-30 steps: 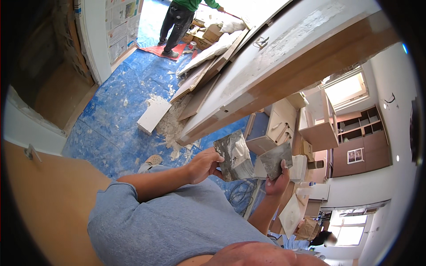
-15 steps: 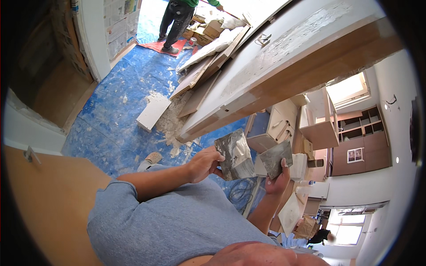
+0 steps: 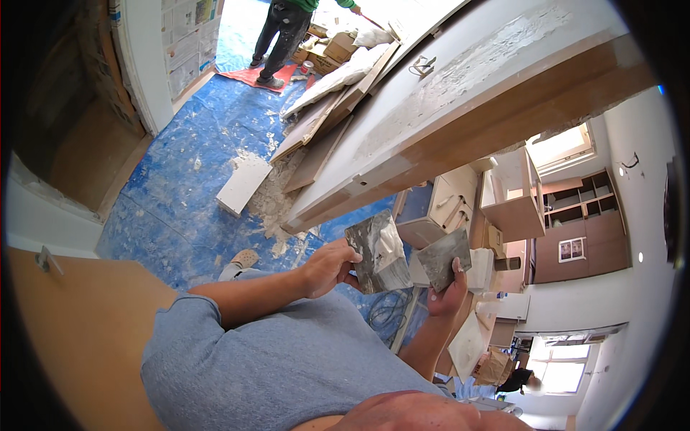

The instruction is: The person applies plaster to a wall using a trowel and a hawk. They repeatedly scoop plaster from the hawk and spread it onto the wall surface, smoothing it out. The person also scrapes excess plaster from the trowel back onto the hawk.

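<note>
My left hand (image 3: 326, 269) is closed on the edge of a square, grey-smeared plaster hawk (image 3: 364, 251), its thumb lying on the top face. White putty (image 3: 389, 246) sits on the hawk's upper side. Just to the right, my right hand (image 3: 448, 293) grips a flat grey putty blade (image 3: 440, 260), the thumb on its near face. The blade is held beside the hawk, with a narrow gap between them. Both tools are at chest height, and the fingers behind them are mostly hidden.
A white-faced partition with a wooden edge (image 3: 431, 147) crosses ahead of me. A white block (image 3: 244, 185) and plaster crumbs lie on the blue floor sheet (image 3: 169, 190). Boards (image 3: 320, 154) lean on the partition. Another person (image 3: 282, 36) stands far ahead; a door (image 3: 86, 323) is at left.
The whole view has shifted slightly, so the surroundings sit a little further left. Both hands keep the same hold on hawk and blade, almost unmoved.
</note>
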### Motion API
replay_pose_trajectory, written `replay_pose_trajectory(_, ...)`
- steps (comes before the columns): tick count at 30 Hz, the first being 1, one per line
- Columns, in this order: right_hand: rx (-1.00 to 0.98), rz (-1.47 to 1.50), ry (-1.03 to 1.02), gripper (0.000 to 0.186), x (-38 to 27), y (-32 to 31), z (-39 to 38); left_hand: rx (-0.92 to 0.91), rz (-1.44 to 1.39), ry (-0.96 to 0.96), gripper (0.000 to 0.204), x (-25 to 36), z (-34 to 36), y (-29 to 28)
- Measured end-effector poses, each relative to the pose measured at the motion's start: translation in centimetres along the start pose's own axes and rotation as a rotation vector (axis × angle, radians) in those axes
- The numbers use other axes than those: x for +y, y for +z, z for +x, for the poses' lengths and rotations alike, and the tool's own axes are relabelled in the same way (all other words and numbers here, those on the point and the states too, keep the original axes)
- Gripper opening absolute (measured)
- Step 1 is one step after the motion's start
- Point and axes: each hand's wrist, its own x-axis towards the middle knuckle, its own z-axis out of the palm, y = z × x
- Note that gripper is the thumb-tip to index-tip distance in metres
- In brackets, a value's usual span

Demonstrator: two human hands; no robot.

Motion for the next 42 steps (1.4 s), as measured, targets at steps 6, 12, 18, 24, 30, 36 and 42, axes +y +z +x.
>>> replay_pose_trajectory(6,0.002,-0.008,0.000,0.038,0.0,0.4,0.3,-0.003,0.019,0.004,0.036,-0.1,0.5,-0.7)
replay_pose_trajectory(12,-0.006,-0.012,-0.006,0.039,0.0,0.7,0.4,0.010,0.065,0.056,0.038,0.1,0.8,-1.1)
replay_pose_trajectory(18,-0.022,0.012,0.137,0.036,0.3,1.9,-0.4,0.007,0.244,0.255,0.044,1.6,1.0,-1.2)
replay_pose_trajectory(24,-0.181,0.086,0.217,0.033,2.0,6.1,-1.8,-0.010,0.257,0.505,0.048,4.0,2.2,-1.3)
replay_pose_trajectory(30,-0.107,0.061,0.063,0.032,0.2,11.6,-2.3,-0.087,0.162,0.523,0.045,8.8,2.5,-0.8)
replay_pose_trajectory(36,-0.065,0.061,-0.061,0.035,-0.6,12.3,-1.8,-0.007,0.009,0.396,0.040,11.7,2.5,-3.1)
replay_pose_trajectory(42,0.022,-0.005,-0.177,0.043,-0.3,14.6,-2.3,0.087,-0.185,0.275,0.046,15.0,2.5,-2.4)
